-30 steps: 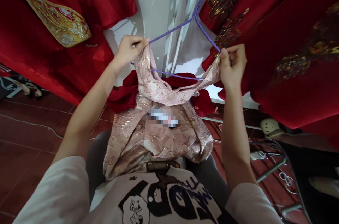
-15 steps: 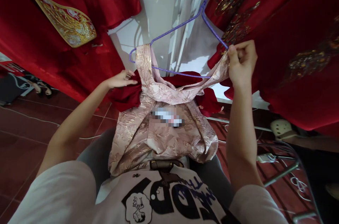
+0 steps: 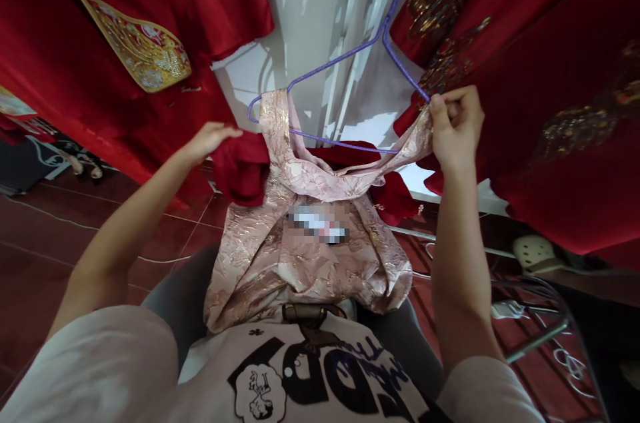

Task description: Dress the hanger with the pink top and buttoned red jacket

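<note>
Brocade [image 3: 300, 176] in pink and gold lay over our lap [image 3: 175, 296] in the head view, its upper part raised before us around a purple hanger [image 3: 337, 63]. Our right hand [image 3: 456, 126] pinched the right shoulder band between thumb and curled fingers, just at the hanger's slope. The left shoulder band hung over the other arm of the hanger, whose rounded end poked out past it. The lower bar crossed behind the scooped neckline. Our left hand [image 3: 210, 141] had its fingers together, tips at the upper edge of red cloth [image 3: 243, 170] beside the left band; we could not tell whether they gripped it. More red cloth showed at the brocade's right side, and a blurred patch [image 3: 320, 223] lay over the brocade below the neckline. Large red garments [image 3: 515, 76] with gold decoration hung on both sides of us. We wore a white shirt [image 3: 300, 403] with dark lettering. At the lower right we could see a cream shoe [image 3: 534, 253] and a metal frame [image 3: 540, 340] above the reddish tiled floor [image 3: 90, 236].
</note>
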Available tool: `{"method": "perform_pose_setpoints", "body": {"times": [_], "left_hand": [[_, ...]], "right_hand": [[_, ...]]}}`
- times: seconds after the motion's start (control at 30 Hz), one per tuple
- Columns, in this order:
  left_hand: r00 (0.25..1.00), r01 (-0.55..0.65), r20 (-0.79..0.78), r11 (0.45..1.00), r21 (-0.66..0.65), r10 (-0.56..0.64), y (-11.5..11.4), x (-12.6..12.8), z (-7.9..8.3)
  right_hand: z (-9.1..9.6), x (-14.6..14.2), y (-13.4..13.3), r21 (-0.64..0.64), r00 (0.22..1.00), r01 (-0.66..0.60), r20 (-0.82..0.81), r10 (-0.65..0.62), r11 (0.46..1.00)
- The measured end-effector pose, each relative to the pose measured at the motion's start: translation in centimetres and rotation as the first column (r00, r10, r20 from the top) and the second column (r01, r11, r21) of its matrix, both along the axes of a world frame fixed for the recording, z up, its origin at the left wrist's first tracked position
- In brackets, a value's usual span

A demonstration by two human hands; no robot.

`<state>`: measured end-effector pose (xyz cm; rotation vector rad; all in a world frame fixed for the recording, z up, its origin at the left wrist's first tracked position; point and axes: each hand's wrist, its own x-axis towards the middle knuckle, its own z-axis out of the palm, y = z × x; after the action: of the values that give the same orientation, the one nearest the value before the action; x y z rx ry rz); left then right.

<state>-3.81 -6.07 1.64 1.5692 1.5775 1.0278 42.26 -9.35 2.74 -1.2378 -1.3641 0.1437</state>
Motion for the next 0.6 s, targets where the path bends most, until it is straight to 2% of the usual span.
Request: {"method": "perform_pose_setpoints", "body": {"times": [0.07,0.13,0.2,0.27,0.3,0.37,0.43,0.5,0.57,0.6], "left_hand": [[0.981,-0.11,0.167,0.991,0.073,0.097,1.5,2.0,4.1],[0.976,-0.147,0.187,0.974,0.174,0.114,2.1,4.9,8.2],[0.985,-0.155,0.12,0.947,0.28,0.126,1.4,8.5,11.3],[0.999,-0.031,0.0,0.926,0.377,0.033,-0.5,12.2,12.8],[0.998,0.042,-0.062,0.929,0.367,-0.021,-1.6,13.9,12.9],[0.947,0.263,-0.27,0.904,0.338,-0.174,-3.5,16.4,12.1],[0.9,0.338,-0.395,0.868,0.364,-0.185,-4.3,17.4,10.4],[0.879,0.38,-0.439,0.83,0.408,-0.187,-3.6,16.8,8.8],[0.866,0.436,-0.441,0.784,0.442,-0.233,-1.6,15.3,7.9],[0.86,0.461,-0.441,0.761,0.457,-0.256,-0.5,14.5,7.8]], "right_hand": [[0.2,-0.2,-0.6,0.03,1.0,-0.011,0.009,0.011,0.999],[0.3,-0.8,-1.4,0.066,1.0,0.003,0.028,-0.004,0.998],[0.2,-1.7,-2.4,0.091,0.997,0.046,0.05,-0.05,0.995],[0.0,-2.8,-3.3,0.118,0.992,0.103,0.065,-0.111,0.988],[-0.1,-3.3,-3.8,0.132,0.988,0.132,0.067,-0.141,0.983],[-0.2,-3.9,-4.4,0.151,0.983,0.163,0.058,-0.174,0.975],[0.3,-3.9,-4.6,0.127,0.987,0.149,0.033,-0.154,0.981],[1.7,-3.1,-4.3,0.036,0.992,0.124,0.023,-0.124,0.992],[3.8,-1.8,-3.2,-0.138,0.993,0.101,0.074,-0.091,0.985],[4.9,-1.2,-2.4,-0.257,0.99,0.079,0.131,-0.046,0.963]]}}
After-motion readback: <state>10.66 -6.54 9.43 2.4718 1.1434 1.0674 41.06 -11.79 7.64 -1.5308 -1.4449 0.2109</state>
